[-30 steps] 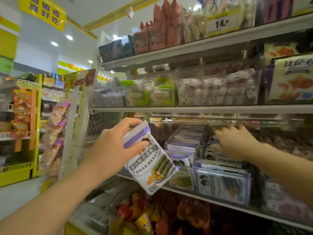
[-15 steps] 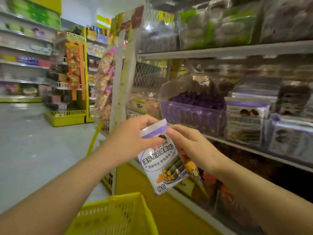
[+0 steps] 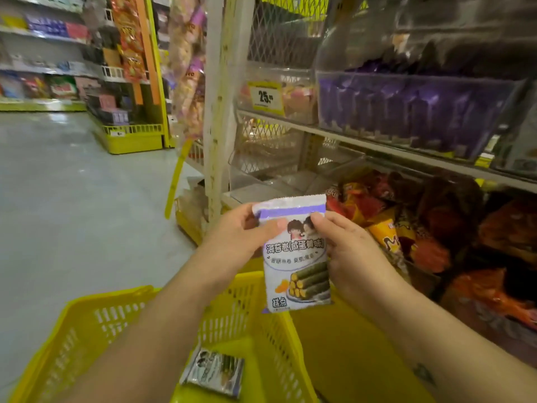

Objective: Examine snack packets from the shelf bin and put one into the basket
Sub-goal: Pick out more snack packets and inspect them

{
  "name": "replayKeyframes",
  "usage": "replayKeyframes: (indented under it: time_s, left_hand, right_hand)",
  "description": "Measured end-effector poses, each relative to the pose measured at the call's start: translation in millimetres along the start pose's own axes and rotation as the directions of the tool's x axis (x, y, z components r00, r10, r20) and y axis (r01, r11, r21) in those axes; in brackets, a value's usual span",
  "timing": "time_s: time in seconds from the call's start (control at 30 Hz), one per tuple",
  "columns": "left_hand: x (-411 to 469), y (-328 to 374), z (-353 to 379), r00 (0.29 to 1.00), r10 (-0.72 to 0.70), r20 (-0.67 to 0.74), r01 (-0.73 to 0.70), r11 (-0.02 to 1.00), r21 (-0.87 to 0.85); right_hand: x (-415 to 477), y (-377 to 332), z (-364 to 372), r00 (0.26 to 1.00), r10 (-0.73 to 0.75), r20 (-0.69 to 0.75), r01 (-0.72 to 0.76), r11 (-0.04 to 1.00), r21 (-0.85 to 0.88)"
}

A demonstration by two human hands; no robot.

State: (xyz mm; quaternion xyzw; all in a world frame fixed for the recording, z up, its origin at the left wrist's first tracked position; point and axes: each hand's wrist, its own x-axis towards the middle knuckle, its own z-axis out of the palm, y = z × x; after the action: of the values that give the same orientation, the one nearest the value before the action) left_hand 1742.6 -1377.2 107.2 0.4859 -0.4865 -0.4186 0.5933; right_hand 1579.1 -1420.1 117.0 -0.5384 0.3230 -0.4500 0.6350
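Observation:
A white and purple snack packet (image 3: 296,257) with seaweed rolls printed on it hangs upright in front of me. My left hand (image 3: 235,234) pinches its upper left edge, and my right hand (image 3: 345,248) pinches its upper right side. Below it stands a yellow plastic basket (image 3: 87,327). A similar packet (image 3: 215,373) lies flat on the basket's floor.
To the right, shelves carry a clear bin of purple packets (image 3: 406,109) and orange and red snack bags (image 3: 436,228) lower down. A white shelf post (image 3: 216,112) rises ahead. Grey floor (image 3: 72,199) opens to the left toward a yellow display rack (image 3: 130,135).
My right hand left the shelf bin and joined my left on the packet. My view turned down and left, and the basket came into sight under the packet.

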Motion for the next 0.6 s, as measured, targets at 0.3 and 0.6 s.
replayKeyframes:
  time_s: [0.3,0.6]
  left_hand:
    - [-11.4,-43.8,40.1,0.977,-0.134,-0.166,0.031,0.859,-0.512]
    - [-9.7,-33.1,37.3,0.949,-0.173,-0.264,0.078,0.939,-0.335]
  right_hand:
    - [9.0,19.6,-15.4,0.981,0.192,-0.017,-0.188,0.971,0.146]
    - [7.5,17.3,-17.2,0.981,0.173,-0.091,-0.164,0.982,0.098]
